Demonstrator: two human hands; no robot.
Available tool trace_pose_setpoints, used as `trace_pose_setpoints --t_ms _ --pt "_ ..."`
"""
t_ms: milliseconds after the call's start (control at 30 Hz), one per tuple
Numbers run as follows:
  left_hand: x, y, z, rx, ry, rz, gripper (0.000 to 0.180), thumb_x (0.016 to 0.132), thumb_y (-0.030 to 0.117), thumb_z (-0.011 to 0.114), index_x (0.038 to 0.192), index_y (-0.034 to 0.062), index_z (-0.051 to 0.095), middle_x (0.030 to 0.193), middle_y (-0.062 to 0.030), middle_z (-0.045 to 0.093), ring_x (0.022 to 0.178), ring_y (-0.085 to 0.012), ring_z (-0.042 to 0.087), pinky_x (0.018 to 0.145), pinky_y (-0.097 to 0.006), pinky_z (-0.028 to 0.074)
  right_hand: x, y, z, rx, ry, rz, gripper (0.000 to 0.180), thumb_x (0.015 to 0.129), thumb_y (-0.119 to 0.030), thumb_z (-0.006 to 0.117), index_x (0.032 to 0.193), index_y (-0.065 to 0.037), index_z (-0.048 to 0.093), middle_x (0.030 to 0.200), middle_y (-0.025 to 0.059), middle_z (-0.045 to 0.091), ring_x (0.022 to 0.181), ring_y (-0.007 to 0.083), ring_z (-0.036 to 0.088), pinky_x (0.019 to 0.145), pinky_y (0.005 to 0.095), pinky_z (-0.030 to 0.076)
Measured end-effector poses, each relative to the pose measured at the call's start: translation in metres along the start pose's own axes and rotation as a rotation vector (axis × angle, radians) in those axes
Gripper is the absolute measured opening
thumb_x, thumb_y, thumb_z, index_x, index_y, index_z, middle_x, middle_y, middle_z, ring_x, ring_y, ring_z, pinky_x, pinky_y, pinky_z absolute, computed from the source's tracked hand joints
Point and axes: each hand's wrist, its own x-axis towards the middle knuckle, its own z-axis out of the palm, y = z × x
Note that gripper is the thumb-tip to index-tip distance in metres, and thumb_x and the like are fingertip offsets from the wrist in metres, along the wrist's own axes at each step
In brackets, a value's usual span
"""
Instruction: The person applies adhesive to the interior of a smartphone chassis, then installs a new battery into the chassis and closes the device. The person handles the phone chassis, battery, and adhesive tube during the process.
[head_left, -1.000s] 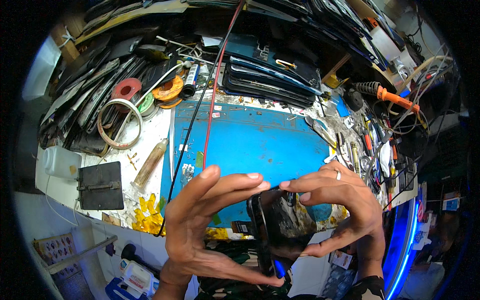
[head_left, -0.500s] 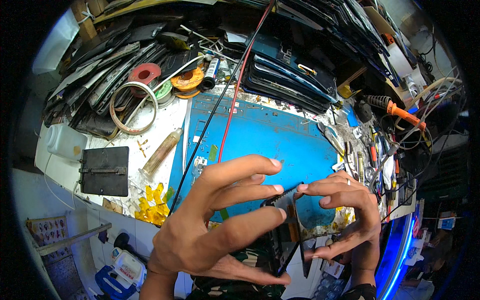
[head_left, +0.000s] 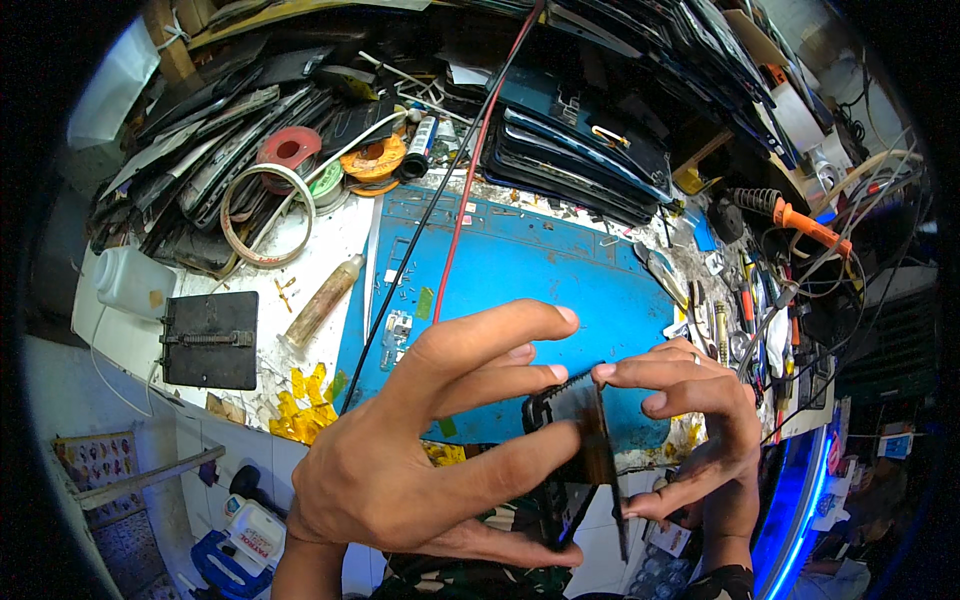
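While I look down at my messy tabletop [head_left: 330, 250], I hold a dark flat phone part [head_left: 575, 440] up between my two hands. My left hand [head_left: 420, 470] is big in the picture. Its thumb and fingers [head_left: 500, 330] spread out, and the middle ones press on the left side of the phone part. My right hand [head_left: 690, 430] pinches the other side with its fingertips on the top edge and its thumb lower down. So both hands are closed on the phone part, and it stands almost on its edge, above the front of the blue mat [head_left: 540, 270].

A red wire [head_left: 470, 170] and a black wire [head_left: 420, 220] run down over the blue mat side by side. To the left of the mat lies a small glue bottle [head_left: 322, 300], tilted. Near it sits a black metal plate [head_left: 210, 340], and a white plastic bottle [head_left: 132, 283] stands just past that. Some yellow bits [head_left: 300, 400] lie by the mat's front corner. Farther back I see a white ring of tape [head_left: 262, 212], a red roll [head_left: 290, 148] and an orange roll [head_left: 375, 158]. Behind the mat is a stack of dark phone screens [head_left: 570, 150]. On the right lies an orange-handled tool [head_left: 800, 222] among many small tools.
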Motion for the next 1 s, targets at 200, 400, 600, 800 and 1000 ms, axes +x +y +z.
trace_pose_setpoints --t_ms 200,400,600,800,1000 --pt "0.0011 0.0032 0.0006 0.03 -0.005 -0.029 0.056 0.045 0.04 0.092 0.087 0.0113 0.071 0.122 -0.0235 0.053 0.102 -0.0297 0.066 0.083 -0.04 0.059 0.0014 0.0011 -0.0046 0.012 -0.019 -0.021 0.072 0.056 -0.038 0.093 0.105 -0.01 0.049 0.107 0.0233 0.068 0.094 0.0345 0.069 0.076 0.0412 0.046" --pt "0.0011 0.0041 0.0003 0.021 -0.009 -0.048 0.055 0.045 0.039 0.092 0.087 0.0106 0.071 0.121 -0.0227 0.053 0.102 -0.0295 0.065 0.085 -0.04 0.058 0.0019 0.0006 -0.003 0.066 0.005 -0.031 0.068 0.059 -0.031 0.091 0.11 -0.007 0.053 0.113 0.0227 0.066 0.096 0.0322 0.068 0.078 0.0376 0.048" --pt "0.0025 0.0059 -0.0013 0.011 -0.03 -0.062 0.054 0.044 0.038 0.093 0.084 0.0091 0.071 0.123 -0.022 0.051 0.102 -0.0289 0.065 0.087 -0.04 0.057 0.0019 0.0011 -0.0042 0.107 -0.009 -0.024 0.067 0.061 -0.027 0.09 0.113 -0.005 0.055 0.117 0.0224 0.065 0.098 0.0312 0.067 0.079 0.036 0.048" --pt "0.0011 0.0065 -0.0014 0.011 -0.028 -0.068 0.057 0.042 0.037 0.094 0.086 0.0087 0.07 0.123 -0.0219 0.051 0.101 -0.0286 0.065 0.088 -0.04 0.057 0.0024 0.0012 -0.0066 0.101 -0.002 -0.033 0.066 0.062 -0.028 0.09 0.112 -0.005 0.055 0.116 0.0223 0.065 0.098 0.0315 0.067 0.078 0.0359 0.048" --pt "-0.0021 0.0021 0.0035 -0.047 0.048 -0.078 0.082 0.04 0.038 0.096 0.107 0.0085 0.06 0.123 -0.0223 0.052 0.105 -0.0296 0.063 0.084 -0.039 0.059 0.0023 -0.0024 -0.0081 0.074 0.009 0.008 0.065 0.061 -0.03 0.09 0.11 -0.005 0.055 0.113 0.0209 0.067 0.097 0.0311 0.068 0.077 0.036 0.048"
